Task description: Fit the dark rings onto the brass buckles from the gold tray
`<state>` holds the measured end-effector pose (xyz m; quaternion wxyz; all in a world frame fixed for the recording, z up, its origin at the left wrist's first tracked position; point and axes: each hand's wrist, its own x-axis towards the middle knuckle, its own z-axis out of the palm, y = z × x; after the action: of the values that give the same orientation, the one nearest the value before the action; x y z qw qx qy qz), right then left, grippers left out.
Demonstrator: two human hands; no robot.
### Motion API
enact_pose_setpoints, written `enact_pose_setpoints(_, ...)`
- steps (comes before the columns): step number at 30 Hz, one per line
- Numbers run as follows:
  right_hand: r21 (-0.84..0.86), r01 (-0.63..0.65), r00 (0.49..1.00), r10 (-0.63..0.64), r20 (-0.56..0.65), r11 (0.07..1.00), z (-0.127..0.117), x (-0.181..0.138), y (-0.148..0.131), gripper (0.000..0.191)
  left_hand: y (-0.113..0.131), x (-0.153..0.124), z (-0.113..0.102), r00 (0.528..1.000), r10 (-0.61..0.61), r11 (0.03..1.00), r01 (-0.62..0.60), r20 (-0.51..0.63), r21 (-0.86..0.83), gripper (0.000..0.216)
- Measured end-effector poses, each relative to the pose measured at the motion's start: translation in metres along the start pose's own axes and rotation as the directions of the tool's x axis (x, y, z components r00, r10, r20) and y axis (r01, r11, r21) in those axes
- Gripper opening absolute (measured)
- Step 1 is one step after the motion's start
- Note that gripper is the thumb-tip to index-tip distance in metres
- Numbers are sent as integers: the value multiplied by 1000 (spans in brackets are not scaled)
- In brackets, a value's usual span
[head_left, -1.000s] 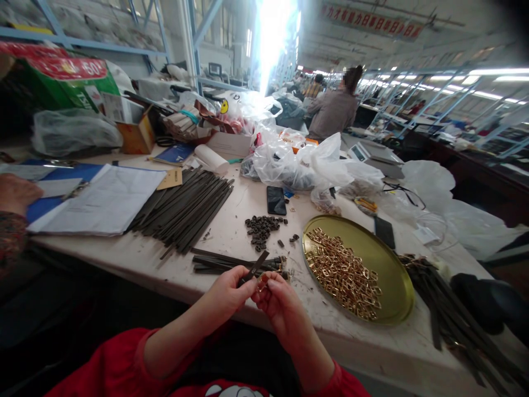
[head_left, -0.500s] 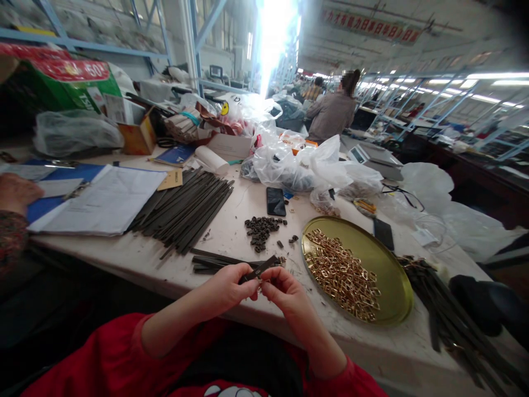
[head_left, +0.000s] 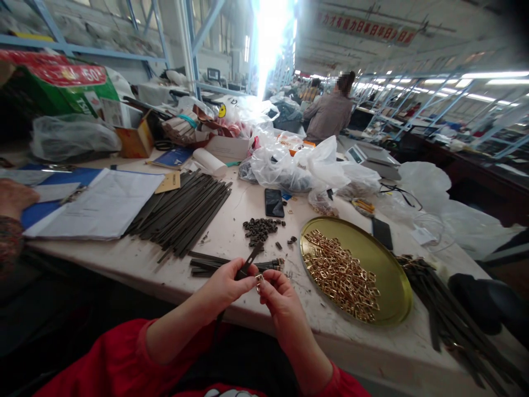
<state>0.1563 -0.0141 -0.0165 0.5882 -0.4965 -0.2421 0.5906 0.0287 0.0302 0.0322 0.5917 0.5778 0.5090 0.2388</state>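
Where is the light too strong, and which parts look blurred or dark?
Head view: white glare burns out the upper middle, above the plastic bags; head view: the red banner looks soft and slanted; head view: upper right corner goes dark.

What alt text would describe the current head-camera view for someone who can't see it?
A person's left hand grips a flat dark strap while the right hand pinches a small golden metal buckle. On the pale table beyond lie long dark strips and a heap of small dark loops; to the right, a round golden tray holds many similar buckles.
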Motion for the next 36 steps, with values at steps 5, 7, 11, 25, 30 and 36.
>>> enact_pose_setpoints(5, -94, 28, 998, -22, 65, 995, -1, 0, -4, 33, 2, 1, -1, 1000, 12, 999, -13, 23, 34, 23)
enact_pose_setpoints(7, -122, 54, 995, -43, 89, 991, 0, 0, -5, 35, -1, 3, -2, 998, 54, 996, -56, 40, 68, 20)
enact_pose_setpoints(11, -182, 118, 987, -96, 129, 976, 0, 0, -7, 33, -5, 8, -3, 993, 102, 988, -107, 53, 111, 18)
enact_pose_setpoints(25, -244, 164, 979, -128, 159, 956, -1, -2, -4, 22, -4, 10, -2, 992, 109, 991, -114, 66, 67, 12)
enact_pose_setpoints(30, -250, 171, 977, -131, 169, 953, -3, -1, -2, 22, -5, 11, -1, 993, 109, 988, -114, 50, 103, 9)
enact_pose_setpoints(36, -222, 127, 984, -94, 152, 967, -5, 2, 1, 26, -8, 14, -2, 994, 94, 988, -101, 61, 114, 12)
